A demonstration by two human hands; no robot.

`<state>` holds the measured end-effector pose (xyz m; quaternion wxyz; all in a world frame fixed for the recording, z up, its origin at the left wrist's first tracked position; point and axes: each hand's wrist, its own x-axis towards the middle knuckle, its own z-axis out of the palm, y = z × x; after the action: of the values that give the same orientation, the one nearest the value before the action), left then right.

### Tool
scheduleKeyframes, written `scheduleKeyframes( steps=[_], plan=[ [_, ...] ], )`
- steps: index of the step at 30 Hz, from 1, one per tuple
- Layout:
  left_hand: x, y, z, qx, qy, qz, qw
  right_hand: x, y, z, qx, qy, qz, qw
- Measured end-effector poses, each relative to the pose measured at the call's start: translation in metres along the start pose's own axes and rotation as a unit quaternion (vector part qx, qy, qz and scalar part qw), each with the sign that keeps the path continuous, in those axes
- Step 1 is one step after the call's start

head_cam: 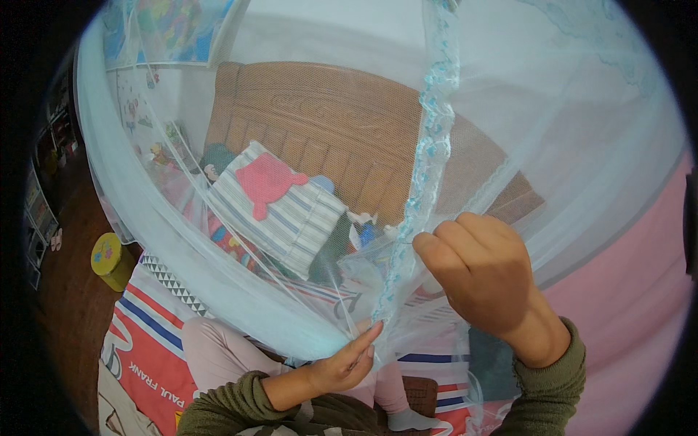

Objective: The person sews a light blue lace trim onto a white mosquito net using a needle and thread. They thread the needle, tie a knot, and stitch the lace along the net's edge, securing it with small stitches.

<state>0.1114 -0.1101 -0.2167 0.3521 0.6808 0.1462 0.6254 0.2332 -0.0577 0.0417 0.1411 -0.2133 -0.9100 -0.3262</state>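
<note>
A pale blue mosquito net (229,294) hangs before me, with a blue-and-white lace trim (434,131) running down it. Low on this trim, my left hand (346,362) pinches the net's edge between thumb and fingers. My right hand (480,272) is closed at the right side of the trim, higher up; a thin dark thing, perhaps a needle or thread, shows at its fingertips. Fine details between the right fingers are hidden.
Behind the net are a wooden headboard (322,114), a striped pillow (283,218) and a pink cloth (267,180). A yellow stool (112,261) stands on the wooden floor at left. Pink fabric (616,305) spreads at right. A printed sheet (147,332) lies under my legs.
</note>
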Motion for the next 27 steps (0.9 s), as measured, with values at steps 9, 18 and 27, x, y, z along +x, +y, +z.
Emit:
scheduleKeyframes(
  steps=[9,18,27],
  plan=[
    [-0.009,0.000,-0.006,-0.052,-0.027,-0.013,0.998,0.017,0.010,-0.005,0.056,-0.097,0.010,0.994],
    [0.004,0.008,-0.009,0.065,0.035,-0.001,0.997,0.029,0.034,-0.009,0.225,-0.187,0.049,0.955],
    [0.014,-0.001,-0.019,0.034,0.130,-0.099,0.986,0.038,0.036,-0.016,0.278,-0.298,0.062,0.911]
  ],
)
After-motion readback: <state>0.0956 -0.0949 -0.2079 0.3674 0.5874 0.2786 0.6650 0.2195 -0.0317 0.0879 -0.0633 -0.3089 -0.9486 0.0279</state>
